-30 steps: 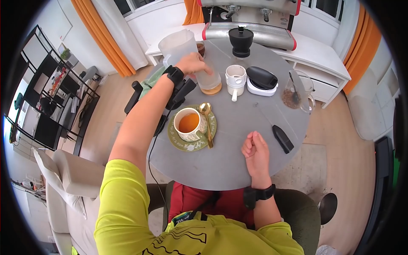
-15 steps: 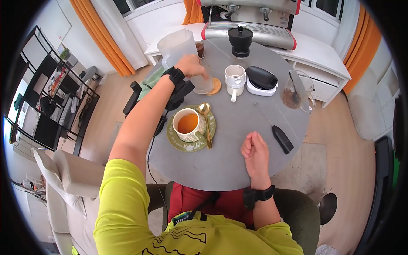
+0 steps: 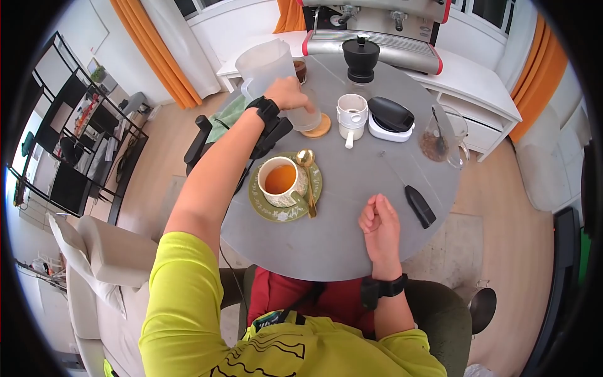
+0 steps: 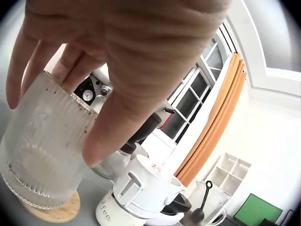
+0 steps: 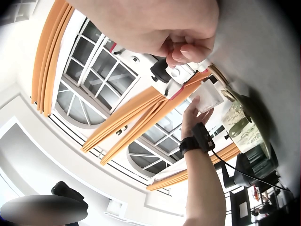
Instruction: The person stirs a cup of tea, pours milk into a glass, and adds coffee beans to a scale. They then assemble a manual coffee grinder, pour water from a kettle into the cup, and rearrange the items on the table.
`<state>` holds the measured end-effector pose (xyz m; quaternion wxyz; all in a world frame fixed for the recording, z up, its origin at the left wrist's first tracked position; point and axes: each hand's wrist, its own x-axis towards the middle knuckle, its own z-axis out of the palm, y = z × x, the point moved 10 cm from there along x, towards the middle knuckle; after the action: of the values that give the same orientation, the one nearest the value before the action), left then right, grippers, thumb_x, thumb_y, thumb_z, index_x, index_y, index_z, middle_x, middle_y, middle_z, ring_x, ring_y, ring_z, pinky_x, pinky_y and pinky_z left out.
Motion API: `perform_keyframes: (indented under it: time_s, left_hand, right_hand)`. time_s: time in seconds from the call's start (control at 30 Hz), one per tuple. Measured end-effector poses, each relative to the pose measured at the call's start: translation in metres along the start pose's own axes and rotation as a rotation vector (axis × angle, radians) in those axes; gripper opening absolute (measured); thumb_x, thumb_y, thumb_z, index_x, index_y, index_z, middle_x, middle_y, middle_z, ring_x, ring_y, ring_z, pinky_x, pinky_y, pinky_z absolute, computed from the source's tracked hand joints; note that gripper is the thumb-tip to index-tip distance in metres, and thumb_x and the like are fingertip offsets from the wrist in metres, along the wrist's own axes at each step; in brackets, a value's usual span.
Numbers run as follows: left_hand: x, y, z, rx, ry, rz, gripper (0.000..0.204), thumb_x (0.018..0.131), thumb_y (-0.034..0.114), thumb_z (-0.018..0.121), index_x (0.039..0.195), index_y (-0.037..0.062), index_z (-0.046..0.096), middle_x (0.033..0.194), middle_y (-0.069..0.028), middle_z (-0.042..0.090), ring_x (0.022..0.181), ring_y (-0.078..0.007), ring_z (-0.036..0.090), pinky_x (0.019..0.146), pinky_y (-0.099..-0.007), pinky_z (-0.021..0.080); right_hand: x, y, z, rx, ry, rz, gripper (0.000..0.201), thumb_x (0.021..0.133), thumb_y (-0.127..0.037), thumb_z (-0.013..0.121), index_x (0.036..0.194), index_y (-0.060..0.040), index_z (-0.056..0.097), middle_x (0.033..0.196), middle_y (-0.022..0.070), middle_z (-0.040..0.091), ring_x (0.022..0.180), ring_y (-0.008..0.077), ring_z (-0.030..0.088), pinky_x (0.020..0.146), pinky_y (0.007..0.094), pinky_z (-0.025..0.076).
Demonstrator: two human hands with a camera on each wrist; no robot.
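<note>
My left hand (image 3: 289, 95) holds a clear ribbed glass (image 4: 44, 146) from above, thumb on one side and fingers on the other. Dark specks dot the glass near its rim. A round wooden coaster (image 3: 318, 127) shows partly from behind the base of the glass. Near the table's front edge, my right hand (image 3: 380, 229) rests with loosely curled fingers and holds nothing. Between the two hands stands a patterned cup (image 3: 281, 182) of amber liquid on a green saucer (image 3: 274, 215), with a gold spoon (image 3: 309, 176) lying beside the cup.
A frosted pitcher (image 3: 264, 60) stands behind my left hand, near a small glass of brown contents (image 3: 300, 71). Rightward are a white dripper cup (image 3: 352, 116), black grinder (image 3: 361, 60), white scale (image 3: 391, 132), glass jug (image 3: 440, 141) and black frother (image 3: 419, 206).
The glass has shifted left relative to the wooden coaster, which was under its base and now shows beside it. My right hand stays in place.
</note>
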<state>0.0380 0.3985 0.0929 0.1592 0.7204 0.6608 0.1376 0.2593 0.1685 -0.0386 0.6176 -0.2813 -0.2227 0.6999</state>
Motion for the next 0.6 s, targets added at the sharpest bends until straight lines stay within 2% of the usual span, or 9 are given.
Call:
perform_keyframes:
  time_s: [0.07,0.1,0.17,0.2,0.3,0.37,0.4,0.47,0.6]
  left_hand:
    - [0.005,0.009,-0.007,0.137,0.106,0.126,0.05,0.053,0.04,0.081,0.072,-0.0041,0.066,0.071,-0.0144,0.065,0.055,-0.0216,0.062,0.05,-0.0318,0.05]
    - [0.009,0.008,-0.006,0.137,0.107,0.129,0.05,0.053,0.04,0.081,0.072,-0.0041,0.066,0.071,-0.0144,0.065,0.055,-0.0216,0.062,0.05,-0.0318,0.05]
    - [0.006,0.0,0.007,0.064,-0.097,-0.017,0.055,0.053,0.039,0.081,0.082,-0.0036,0.065,0.075,-0.0145,0.066,0.061,-0.0247,0.064,0.055,-0.0324,0.052]
    - [0.003,0.003,0.005,0.065,-0.096,-0.019,0.055,0.053,0.039,0.081,0.082,-0.0036,0.065,0.075,-0.0145,0.066,0.061,-0.0247,0.064,0.055,-0.0324,0.052]
    - [-0.003,0.008,0.005,-0.022,-0.068,-0.015,0.063,0.052,0.038,0.082,0.095,-0.0028,0.062,0.086,-0.0162,0.066,0.073,-0.0272,0.066,0.063,-0.0339,0.054]
    - [-0.001,0.018,0.0,0.04,0.041,0.094,0.07,0.05,0.038,0.082,0.102,-0.0019,0.058,0.095,-0.0175,0.065,0.085,-0.0288,0.065,0.072,-0.0356,0.053]
    - [0.0,0.018,0.002,0.04,0.04,0.096,0.07,0.05,0.038,0.082,0.102,-0.0019,0.058,0.095,-0.0175,0.065,0.085,-0.0288,0.065,0.072,-0.0356,0.053]
    - [-0.001,0.016,0.008,0.049,-0.013,0.066,0.074,0.052,0.034,0.081,0.111,-0.0027,0.057,0.103,-0.0188,0.063,0.097,-0.0308,0.062,0.083,-0.0353,0.05]
    - [-0.002,0.014,0.014,0.057,-0.031,0.062,0.074,0.052,0.035,0.081,0.111,-0.0027,0.057,0.104,-0.0193,0.063,0.098,-0.0311,0.062,0.084,-0.0352,0.05]
  right_hand:
    - [0.0,-0.002,0.0,-0.004,0.005,-0.005,0.025,0.101,-0.026,0.044,0.088,-0.0053,0.052,0.065,-0.0006,0.044,0.057,0.0088,0.039,0.051,0.023,0.031]
    - [0.0,-0.001,0.0,0.004,0.001,-0.004,0.025,0.101,-0.026,0.044,0.088,-0.0053,0.052,0.065,-0.0006,0.044,0.057,0.0088,0.039,0.051,0.023,0.031]
    - [0.0,-0.001,0.001,0.015,-0.004,-0.002,0.025,0.101,-0.026,0.045,0.088,-0.0052,0.052,0.065,-0.0006,0.044,0.057,0.0089,0.039,0.051,0.023,0.031]
    - [0.001,-0.001,0.001,0.013,-0.005,-0.003,0.025,0.101,-0.026,0.045,0.088,-0.0053,0.052,0.065,-0.0005,0.044,0.057,0.0089,0.039,0.051,0.023,0.031]
    - [0.0,0.0,0.001,0.01,-0.008,-0.001,0.025,0.101,-0.026,0.045,0.088,-0.0053,0.052,0.065,-0.0004,0.044,0.057,0.0089,0.039,0.051,0.023,0.031]
    - [0.0,-0.001,0.0,0.009,-0.007,-0.004,0.025,0.101,-0.026,0.045,0.088,-0.0053,0.052,0.066,-0.0003,0.044,0.057,0.0089,0.039,0.051,0.023,0.031]
    - [0.0,-0.001,0.0,0.008,-0.002,0.001,0.025,0.101,-0.026,0.045,0.088,-0.0053,0.052,0.066,-0.0002,0.044,0.057,0.009,0.039,0.051,0.0231,0.032]
    - [0.001,0.0,-0.001,0.01,0.003,0.004,0.025,0.101,-0.026,0.044,0.088,-0.0053,0.052,0.066,-0.0002,0.044,0.057,0.009,0.039,0.051,0.0231,0.032]
    - [0.002,0.001,0.0,0.016,-0.009,0.006,0.025,0.101,-0.025,0.044,0.088,-0.0054,0.052,0.066,-0.0002,0.044,0.057,0.009,0.039,0.051,0.0232,0.032]
